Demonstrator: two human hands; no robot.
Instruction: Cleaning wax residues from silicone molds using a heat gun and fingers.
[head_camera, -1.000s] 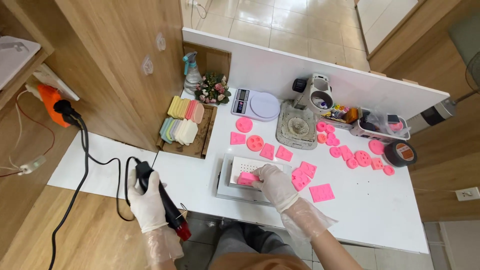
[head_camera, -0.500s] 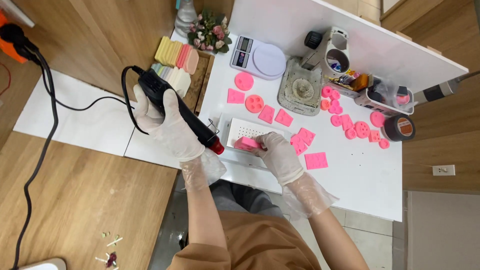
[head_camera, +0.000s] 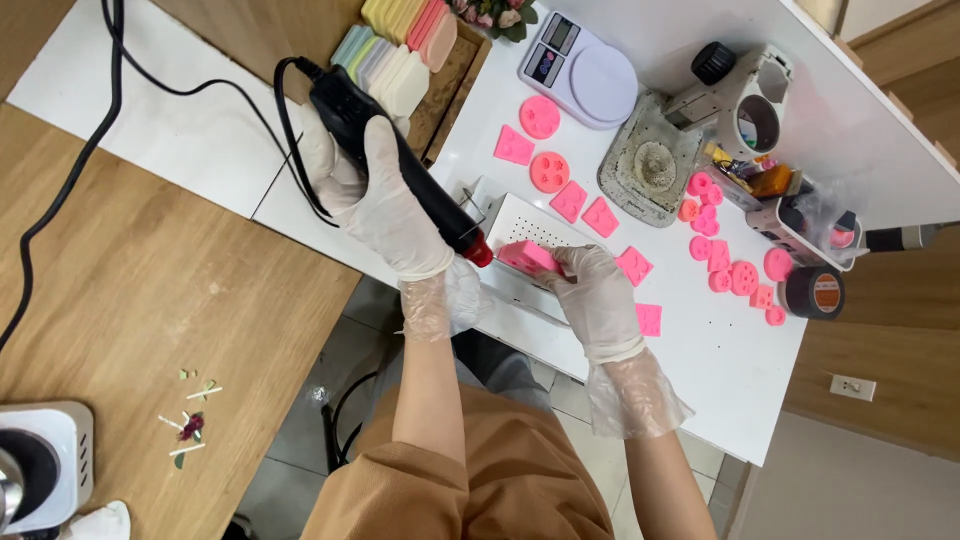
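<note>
My left hand (head_camera: 372, 200), in a clear glove, grips a black corded heat tool (head_camera: 400, 165) whose red tip points at a pink mould piece (head_camera: 528, 256). My right hand (head_camera: 597, 296), also gloved, holds that pink piece over a white perforated tray (head_camera: 535, 228) on the white table (head_camera: 720, 370). The tool's tip is almost touching the pink piece.
Several pink moulds (head_camera: 722, 260) lie across the table. A white kitchen scale (head_camera: 585, 72), a round grey tool stand (head_camera: 655, 165), a tape roll (head_camera: 812, 292) and a box of pastel soap bars (head_camera: 398, 50) stand at the back. A black cable (head_camera: 90, 150) runs left over the wooden floor.
My left hand has brought the heat tool up from beside the table to the pink piece. The view has tilted and moved closer. My right hand stays on the pink piece.
</note>
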